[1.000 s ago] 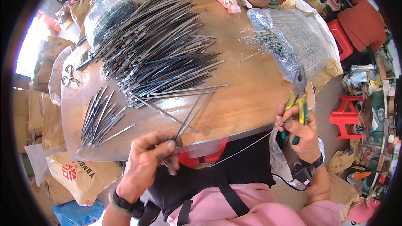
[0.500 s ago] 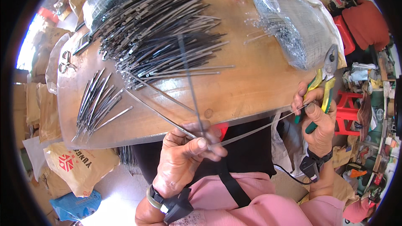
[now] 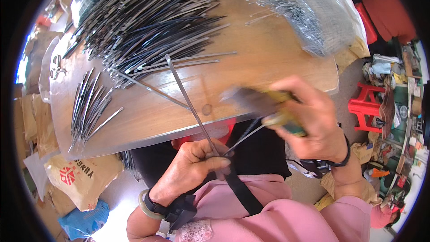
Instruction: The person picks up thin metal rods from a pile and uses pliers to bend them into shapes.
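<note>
My left hand point(image 3: 197, 159) is closed on a thin metal strip point(image 3: 190, 101) that slants up over the table's near edge. A second length of strip point(image 3: 246, 138) runs from the same fingers toward my right hand point(image 3: 318, 121). That hand is wrapped round pliers point(image 3: 260, 103) with yellow-and-green handles, their jaws pointing left above the table edge; both are smeared by motion. Whether the second length's far end is gripped cannot be made out. Beyond my hands lies a large pile of dark metal strips point(image 3: 148, 22), with a smaller bunch point(image 3: 89, 107) to its left.
A plastic-wrapped bundle of strips point(image 3: 309, 22) lies at the table's point(image 3: 268, 62) far right. Scissors point(image 3: 57, 67) rest at its left edge. A red stool point(image 3: 367, 105) stands right, a tan sack point(image 3: 85, 177) at lower left. Something red point(image 3: 224, 132) shows below the near edge.
My right hand has swung left with the pliers, closer to my left hand. The strip in my left hand now stands steeper. The view has shifted slightly.
</note>
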